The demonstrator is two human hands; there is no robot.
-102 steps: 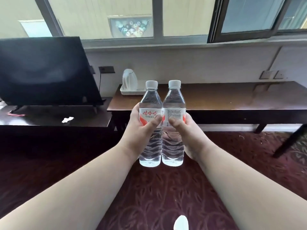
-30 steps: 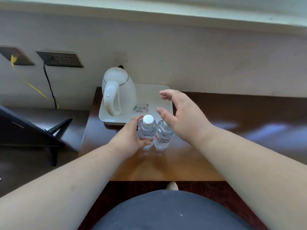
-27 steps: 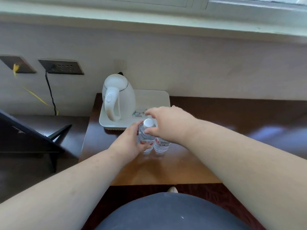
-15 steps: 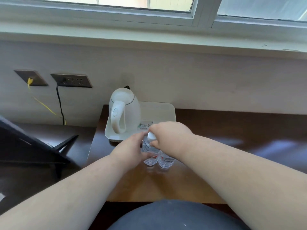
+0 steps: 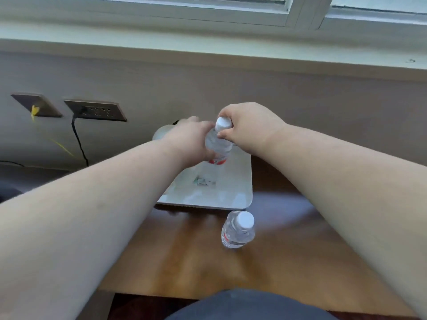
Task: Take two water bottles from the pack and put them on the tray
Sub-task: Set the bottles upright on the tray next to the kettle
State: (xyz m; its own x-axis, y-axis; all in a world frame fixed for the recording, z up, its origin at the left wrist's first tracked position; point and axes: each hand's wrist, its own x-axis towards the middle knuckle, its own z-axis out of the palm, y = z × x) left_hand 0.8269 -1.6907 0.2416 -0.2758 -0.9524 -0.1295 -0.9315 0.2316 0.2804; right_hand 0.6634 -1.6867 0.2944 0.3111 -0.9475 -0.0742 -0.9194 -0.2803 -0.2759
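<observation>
One clear water bottle (image 5: pixel 218 144) with a white cap and red label hangs over the white tray (image 5: pixel 233 190). My left hand (image 5: pixel 191 142) wraps its body and my right hand (image 5: pixel 249 125) pinches its neck just under the cap. The second water bottle (image 5: pixel 238 229) stands upright on the wooden table, just in front of the tray's near right corner, with no hand on it. The bottle pack is not in view.
A white kettle (image 5: pixel 161 132) sits at the tray's back left, mostly hidden behind my left arm. Wall sockets (image 5: pixel 96 110) with a black cord are on the wall to the left. The brown wooden table (image 5: pixel 184 255) reaches the wall under the window sill.
Both hands have lifted one bottle off the table and carried it forward over the tray. The other bottle stays standing on the table in front of the tray.
</observation>
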